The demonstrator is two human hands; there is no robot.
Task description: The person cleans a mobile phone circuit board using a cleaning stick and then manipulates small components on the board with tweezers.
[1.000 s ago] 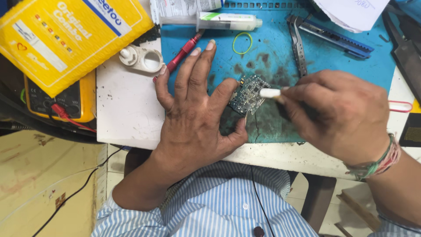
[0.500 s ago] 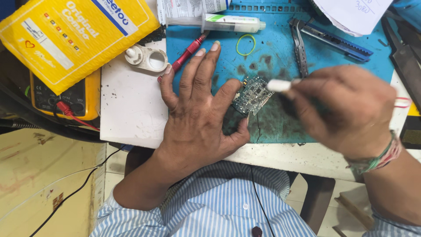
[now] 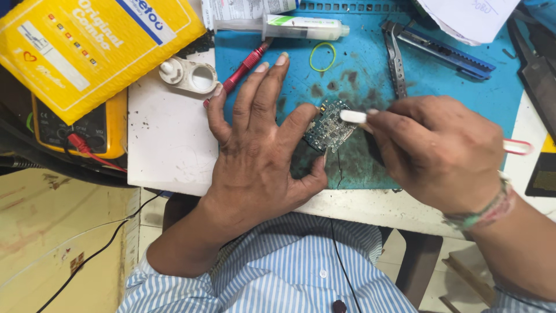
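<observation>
Electronics repair bench: blue work mat beneath the fingers, tweezers and syringe beyond the fingertips, yellow multimeter off to their left.

The work mat is teal blue, blotched with dark grey smears around the dark green, silver-dotted circuit board. Touching that board is a white tool tip. Above the board lie a yellow-green rubber band and a clear syringe with a green-and-white label. Left of the board sit a red probe, a white slab, and a yellow padded envelope striped blue. The shirt below is blue-and-white striped.
</observation>
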